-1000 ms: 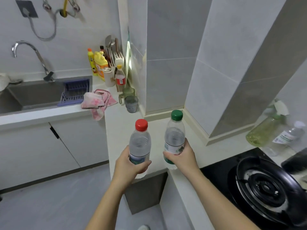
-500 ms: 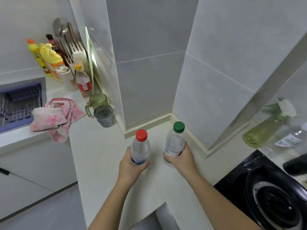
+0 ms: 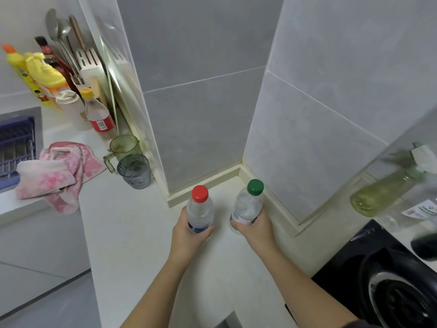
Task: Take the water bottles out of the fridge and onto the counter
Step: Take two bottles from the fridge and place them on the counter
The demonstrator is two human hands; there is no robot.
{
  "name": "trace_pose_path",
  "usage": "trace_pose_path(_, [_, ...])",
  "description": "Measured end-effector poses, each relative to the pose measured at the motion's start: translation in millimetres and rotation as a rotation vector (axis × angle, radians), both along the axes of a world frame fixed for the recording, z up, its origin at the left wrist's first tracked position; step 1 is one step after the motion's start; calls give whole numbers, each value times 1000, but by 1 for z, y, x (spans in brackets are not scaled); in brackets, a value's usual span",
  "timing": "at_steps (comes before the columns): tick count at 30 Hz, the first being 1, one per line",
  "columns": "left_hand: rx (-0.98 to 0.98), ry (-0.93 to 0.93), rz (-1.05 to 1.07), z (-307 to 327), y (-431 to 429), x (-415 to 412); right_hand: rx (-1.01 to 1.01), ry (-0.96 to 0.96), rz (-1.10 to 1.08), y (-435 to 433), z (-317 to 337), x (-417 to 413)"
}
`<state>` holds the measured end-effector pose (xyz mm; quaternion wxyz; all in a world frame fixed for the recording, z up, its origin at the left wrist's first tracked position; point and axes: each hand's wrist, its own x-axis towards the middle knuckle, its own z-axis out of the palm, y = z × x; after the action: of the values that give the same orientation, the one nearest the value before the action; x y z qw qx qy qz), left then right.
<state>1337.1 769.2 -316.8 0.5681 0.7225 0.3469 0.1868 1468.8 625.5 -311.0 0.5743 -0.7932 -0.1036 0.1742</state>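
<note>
We hold one water bottle in each hand over the pale counter (image 3: 132, 233), near the tiled corner. Our left hand (image 3: 189, 233) curls its fingers round the lower body of the red-capped bottle (image 3: 199, 210). Our right hand (image 3: 256, 229) wraps the green-capped bottle (image 3: 247, 205) the same way, low on its label.

Both bottles stand close together but apart, well clear of the black hob (image 3: 378, 268). Our hands hide the bases, so we cannot tell whether they already rest on the counter.

To finish this step well, we judge that we should lower each base flat and feel it seat. Only then should we loosen our fingers, keeping a gap between the bottles.

Both bottles are upright, their long axes roughly vertical and their caps pointing up towards us.
</note>
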Motion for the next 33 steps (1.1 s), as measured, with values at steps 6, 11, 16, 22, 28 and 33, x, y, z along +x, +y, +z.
trace_pose_path(6, [75, 39, -16, -10, -2, -7, -35, 20, 39, -5, -9, -3])
trace_pose_path(11, [120, 61, -8, -16, 1, 7, -70, -7, -28, -6, -15, -4])
trace_pose_path(16, [121, 48, -29, -10, 5, 43, -93, -42, -43, 8, -15, 18])
trace_pose_path(22, [177, 94, -91, -6, 16, 81, -110, -88, -38, 28, -15, 53])
trace_pose_path(28, [528, 495, -179, -13, 25, 84, -161, -127, -150, 22, -28, 51])
trace_pose_path(33, [562, 617, -219, -14, 33, 100, -177, -53, -197, 33, -30, 59])
